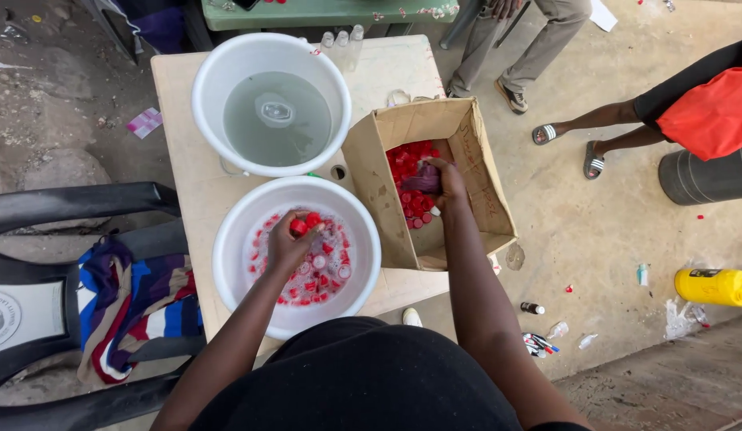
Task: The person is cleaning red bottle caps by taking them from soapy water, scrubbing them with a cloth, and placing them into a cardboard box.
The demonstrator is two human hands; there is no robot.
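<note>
Lower centre: left hand (287, 243) pinches red caps (305, 223) over the near basin (227, 263), where more float in sudsy water. Judged light, rigid and slippery when wet; best gripped by the rims. Centre right: right hand (447, 182) clasps a purple cloth (423, 180) in the carton (475, 172) of dry caps. Upper centre: far basin (207, 88), clear water.

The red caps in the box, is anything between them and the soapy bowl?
Only the cardboard box's own near wall stands between the red caps and the soapy bowl. The right hand is already inside the box, lying on the caps.
</note>
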